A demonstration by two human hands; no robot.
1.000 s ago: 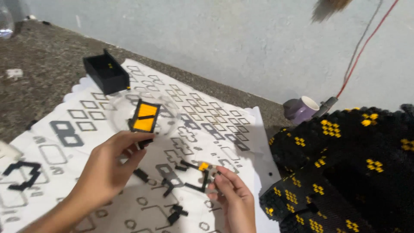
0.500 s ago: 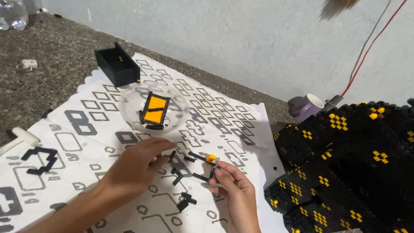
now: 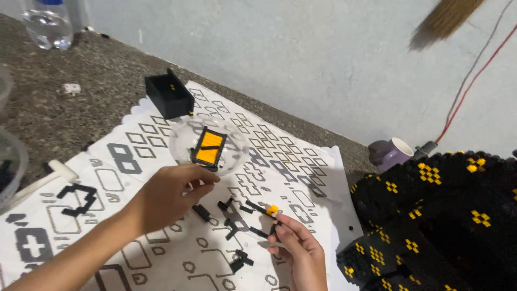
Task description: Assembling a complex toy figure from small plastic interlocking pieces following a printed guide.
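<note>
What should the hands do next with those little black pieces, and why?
Probably bring the left hand down to pick up the loose black piece just below its fingers. The right hand already pinches a small black and orange assembly beside it, and more black pieces lie scattered on the patterned mat between both hands.

The white mat (image 3: 161,253) looks like thin, smooth cloth or paper with grey shapes printed on it; which one is hard to tell. The floor (image 3: 64,113) past its far edge is rough and speckled, like stone. The bowl (image 3: 183,145) near the mat's far edge is clear, shiny plastic. The little black pieces (image 3: 237,207) and the black box (image 3: 168,97) look like hard, smooth plastic. The big black and yellow model (image 3: 447,215) is bumpy plastic bricks. The bottle (image 3: 47,24) is clear plastic. The wall (image 3: 280,54) is matt paint.
</note>
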